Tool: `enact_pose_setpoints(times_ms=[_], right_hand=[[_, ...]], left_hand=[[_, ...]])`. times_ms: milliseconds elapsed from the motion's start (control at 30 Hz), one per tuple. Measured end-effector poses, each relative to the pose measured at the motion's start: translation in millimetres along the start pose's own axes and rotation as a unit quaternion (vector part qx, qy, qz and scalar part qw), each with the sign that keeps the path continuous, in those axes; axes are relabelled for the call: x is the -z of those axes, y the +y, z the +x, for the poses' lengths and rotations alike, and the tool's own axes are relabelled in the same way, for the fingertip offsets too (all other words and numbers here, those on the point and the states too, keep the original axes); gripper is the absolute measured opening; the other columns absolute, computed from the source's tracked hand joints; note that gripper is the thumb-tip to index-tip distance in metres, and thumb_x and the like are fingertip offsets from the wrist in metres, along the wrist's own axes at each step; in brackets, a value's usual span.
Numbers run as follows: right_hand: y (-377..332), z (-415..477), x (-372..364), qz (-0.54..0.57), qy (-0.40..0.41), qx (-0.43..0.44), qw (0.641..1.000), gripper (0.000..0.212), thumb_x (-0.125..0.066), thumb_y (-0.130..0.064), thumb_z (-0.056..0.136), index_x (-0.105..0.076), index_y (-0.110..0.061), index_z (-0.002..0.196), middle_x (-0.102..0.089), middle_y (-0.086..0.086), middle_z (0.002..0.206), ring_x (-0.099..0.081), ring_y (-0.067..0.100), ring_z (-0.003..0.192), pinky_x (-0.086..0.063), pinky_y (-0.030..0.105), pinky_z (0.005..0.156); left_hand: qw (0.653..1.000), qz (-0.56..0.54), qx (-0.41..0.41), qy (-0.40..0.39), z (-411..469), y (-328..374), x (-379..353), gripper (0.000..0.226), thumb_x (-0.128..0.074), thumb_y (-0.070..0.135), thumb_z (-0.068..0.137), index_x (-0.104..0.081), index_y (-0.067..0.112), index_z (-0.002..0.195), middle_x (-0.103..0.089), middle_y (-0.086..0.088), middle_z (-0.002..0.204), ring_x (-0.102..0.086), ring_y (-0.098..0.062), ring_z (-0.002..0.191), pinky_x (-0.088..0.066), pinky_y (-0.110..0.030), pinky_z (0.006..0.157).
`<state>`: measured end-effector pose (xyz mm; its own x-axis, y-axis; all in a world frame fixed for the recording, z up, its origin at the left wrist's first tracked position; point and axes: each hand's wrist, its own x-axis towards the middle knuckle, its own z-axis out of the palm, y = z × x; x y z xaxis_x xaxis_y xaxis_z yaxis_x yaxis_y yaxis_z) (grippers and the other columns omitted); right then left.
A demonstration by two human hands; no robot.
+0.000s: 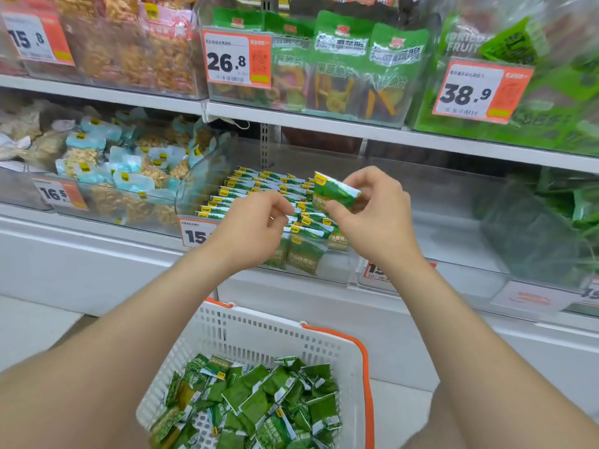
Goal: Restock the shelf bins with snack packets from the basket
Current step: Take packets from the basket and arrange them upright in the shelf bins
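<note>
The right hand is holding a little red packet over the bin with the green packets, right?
Not quite. The head view shows the packet that the right hand pinches is green, not red. It is over the bin with the green packets.

2 bare forearms; bare left hand, right hand.

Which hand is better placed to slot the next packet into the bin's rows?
Right. The right hand pinches a green packet above the rows in the clear bin; the left hand curls over those rows, no packet visibly held.
</note>
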<state>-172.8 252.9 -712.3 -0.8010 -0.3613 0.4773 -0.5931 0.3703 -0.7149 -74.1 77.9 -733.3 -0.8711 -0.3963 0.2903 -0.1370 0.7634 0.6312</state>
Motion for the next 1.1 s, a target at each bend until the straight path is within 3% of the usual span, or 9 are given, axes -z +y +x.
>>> enact_pose_setpoints(times_ms=[100, 167, 267, 367, 533, 733, 867, 967, 1100], right_hand=[[11, 15, 3, -0.083, 0.017, 0.062, 0.995, 0.044, -0.073, -0.011, 0.087, -0.055, -0.027, 0.123, -0.067, -0.007, 0.110, -0.059, 0.025, 0.104, -0.036, 0.031, 0.085], [19, 25, -4, -0.166, -0.021, 0.107, 0.980, 0.056, -0.068, -0.006, 0.089, -0.053, -0.029, 0.137, -0.064, 0.003, 0.120, -0.057, 0.028, 0.113, -0.041, 0.035, 0.092], [20, 31, -17, -0.285, -0.079, 0.123, 0.947, 0.053, -0.064, -0.004, 0.088, -0.060, -0.030, 0.134, -0.062, 0.008, 0.116, -0.060, 0.034, 0.107, -0.050, 0.041, 0.082], [16, 35, -25, -0.376, -0.115, 0.116, 0.912, 0.049, -0.065, -0.001, 0.084, -0.062, -0.024, 0.126, -0.063, 0.008, 0.112, -0.063, 0.035, 0.100, -0.048, 0.038, 0.067], [9, 41, -33, -0.467, -0.162, 0.093, 0.864, 0.044, -0.064, 0.003, 0.083, -0.064, -0.019, 0.121, -0.063, 0.011, 0.107, -0.066, 0.037, 0.095, -0.039, 0.035, 0.067], [6, 47, -40, -0.502, -0.193, 0.074, 0.840, 0.030, -0.062, 0.001, 0.087, -0.065, -0.015, 0.112, -0.063, 0.011, 0.106, -0.061, 0.036, 0.098, -0.039, 0.037, 0.077], [5, 47, -48, -0.511, -0.211, 0.079, 0.829, 0.019, -0.060, -0.002, 0.089, -0.056, -0.017, 0.100, -0.065, 0.013, 0.116, -0.058, 0.036, 0.113, -0.042, 0.041, 0.086], [7, 51, -52, -0.466, -0.214, 0.050, 0.857, 0.025, -0.059, 0.008, 0.089, -0.056, -0.012, 0.104, -0.055, 0.012, 0.107, -0.059, 0.037, 0.096, -0.044, 0.042, 0.073], [9, 52, -53, -0.439, -0.224, 0.036, 0.869, 0.029, -0.056, 0.017, 0.086, -0.048, -0.010, 0.096, -0.040, 0.007, 0.091, -0.047, 0.034, 0.085, -0.043, 0.042, 0.070]], left_hand=[[0.994, 0.084, -0.046, -0.043, 2, 0, -5, 0.036, -0.053, 0.006, 0.096, -0.070, 0.022, 0.123, -0.071, 0.001, 0.125, -0.063, -0.021, 0.119, -0.050, -0.036, 0.102], [0.985, 0.146, -0.060, -0.076, 4, 2, -9, 0.043, -0.053, 0.007, 0.093, -0.066, 0.023, 0.130, -0.065, -0.002, 0.137, -0.055, -0.026, 0.131, -0.044, -0.042, 0.109], [0.966, 0.214, -0.076, -0.121, 7, 0, -14, 0.048, -0.053, 0.012, 0.089, -0.062, 0.025, 0.135, -0.062, -0.002, 0.138, -0.053, -0.029, 0.130, -0.041, -0.047, 0.107], [0.952, 0.239, -0.087, -0.170, 11, -5, -18, 0.045, -0.052, 0.016, 0.091, -0.059, 0.025, 0.135, -0.065, -0.003, 0.132, -0.056, -0.030, 0.125, -0.045, -0.046, 0.100], [0.949, 0.236, -0.101, -0.185, 20, -10, -18, 0.043, -0.053, 0.019, 0.095, -0.059, 0.026, 0.137, -0.065, -0.002, 0.133, -0.057, -0.029, 0.123, -0.046, -0.042, 0.096], [0.950, 0.223, -0.111, -0.189, 24, -14, -18, 0.044, -0.053, 0.019, 0.096, -0.058, 0.026, 0.138, -0.066, -0.002, 0.131, -0.058, -0.028, 0.121, -0.049, -0.042, 0.097], [0.949, 0.225, -0.118, -0.189, 23, -18, -17, 0.044, -0.052, 0.019, 0.095, -0.058, 0.027, 0.137, -0.068, -0.003, 0.127, -0.060, -0.029, 0.117, -0.051, -0.043, 0.095], [0.948, 0.225, -0.127, -0.185, 22, -22, -17, 0.044, -0.050, 0.020, 0.093, -0.059, 0.028, 0.135, -0.068, -0.003, 0.128, -0.061, -0.029, 0.117, -0.053, -0.046, 0.095], [0.948, 0.224, -0.132, -0.182, 18, -23, -16, 0.045, -0.050, 0.019, 0.092, -0.059, 0.027, 0.135, -0.069, -0.003, 0.127, -0.062, -0.029, 0.116, -0.053, -0.045, 0.095]])
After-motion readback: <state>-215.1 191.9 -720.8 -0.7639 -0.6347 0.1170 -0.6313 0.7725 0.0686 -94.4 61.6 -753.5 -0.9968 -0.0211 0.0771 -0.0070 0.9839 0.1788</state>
